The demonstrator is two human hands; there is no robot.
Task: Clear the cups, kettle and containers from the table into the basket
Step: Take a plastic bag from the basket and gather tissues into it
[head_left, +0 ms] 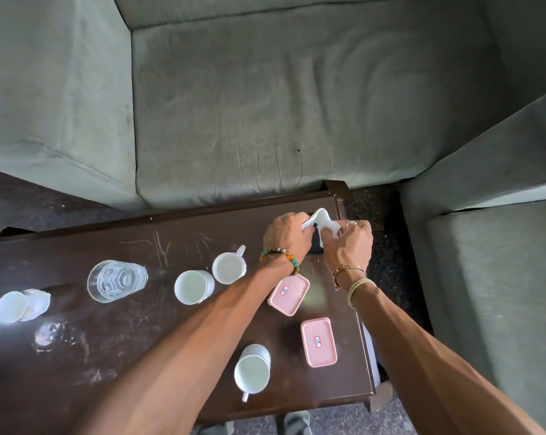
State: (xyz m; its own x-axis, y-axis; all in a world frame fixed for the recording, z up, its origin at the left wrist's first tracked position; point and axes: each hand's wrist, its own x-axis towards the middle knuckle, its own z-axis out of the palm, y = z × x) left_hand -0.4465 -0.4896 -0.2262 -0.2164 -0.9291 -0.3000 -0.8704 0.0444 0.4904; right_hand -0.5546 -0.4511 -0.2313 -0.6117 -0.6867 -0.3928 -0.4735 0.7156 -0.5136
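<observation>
While the grey sofa [297, 105] backs the dark table [133, 324], your left hand [286, 235] and right hand [348, 246] pinch a white cloth [323, 222] at its far corner; pink containers [289, 293] and white cups [253, 368] lie nearer you.

The dark wooden bench [177, 334] looks glossy but scratched, its pink containers [318, 342] matt plastic, the tumbler [116, 281] clear glass, the cups [253, 368] smooth white, and the sofa [265, 105] beyond soft grey cloth.
</observation>
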